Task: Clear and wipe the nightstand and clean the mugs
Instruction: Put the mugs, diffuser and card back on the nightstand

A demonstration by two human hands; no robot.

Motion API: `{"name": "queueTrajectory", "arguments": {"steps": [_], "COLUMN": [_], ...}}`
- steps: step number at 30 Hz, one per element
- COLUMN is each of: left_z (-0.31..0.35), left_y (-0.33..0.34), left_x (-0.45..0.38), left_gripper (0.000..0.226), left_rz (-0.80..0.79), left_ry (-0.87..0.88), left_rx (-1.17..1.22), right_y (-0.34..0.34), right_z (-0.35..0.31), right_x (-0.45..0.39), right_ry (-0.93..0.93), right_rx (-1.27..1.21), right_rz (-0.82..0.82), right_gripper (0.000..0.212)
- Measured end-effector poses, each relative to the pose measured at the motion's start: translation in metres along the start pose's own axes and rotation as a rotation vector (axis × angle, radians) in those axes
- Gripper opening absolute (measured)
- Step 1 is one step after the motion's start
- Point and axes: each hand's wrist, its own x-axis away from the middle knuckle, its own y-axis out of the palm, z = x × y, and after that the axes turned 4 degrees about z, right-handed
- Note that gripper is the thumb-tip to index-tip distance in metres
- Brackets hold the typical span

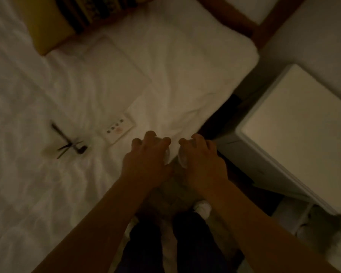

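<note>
Mugs are hard to make out in the dim, blurred view: each hand seems to grip a pale or clear vessel from above, at the edge of the bed [67, 184]. Going left to right, small dark items [69, 146] lie on the sheet, then a white remote [117, 129] with a row of buttons, its markings unreadable. The left hand [146, 152] curls its fingers around one vessel [166, 154], the right hand [201, 154] around another [182, 157]. The white nightstand [295, 134] stands farthest right.
</note>
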Motion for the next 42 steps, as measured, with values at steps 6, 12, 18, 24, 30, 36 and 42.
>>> {"name": "queueTrajectory", "arguments": {"steps": [6,12,18,24,30,36,42], "left_z": [0.125,0.234,0.31,0.35,0.374,0.382,0.395], "left_y": [0.029,0.055,0.086,0.1,0.109,0.114,0.116], "left_x": [-0.072,-0.131,-0.2,-0.263,-0.321,-0.352,-0.374], "left_gripper": [0.065,0.065,0.081,0.082,0.084,0.08,0.078], "left_rz": [-0.025,-0.042,-0.061,-0.038,-0.066,-0.068,-0.067], "left_ry": [0.176,0.339,0.487,0.566,0.568,0.577,0.594], "left_rx": [-0.062,-0.074,-0.129,-0.142,-0.204,-0.209,-0.177], "right_y": [-0.038,-0.066,-0.075,-0.077,-0.09,-0.091,-0.095], "right_z": [0.134,0.247,0.326,0.37,0.401,0.42,0.432], "right_x": [0.009,0.005,-0.013,-0.053,-0.109,-0.14,-0.158], "right_ry": [0.234,0.42,0.554,0.662,0.704,0.743,0.752], "right_rx": [-0.057,-0.122,-0.133,-0.174,-0.194,-0.222,-0.189], "right_rz": [0.083,0.191,0.268,0.305,0.363,0.326,0.354], "right_gripper": [0.083,0.081,0.081,0.085,0.084,0.084,0.084]}}
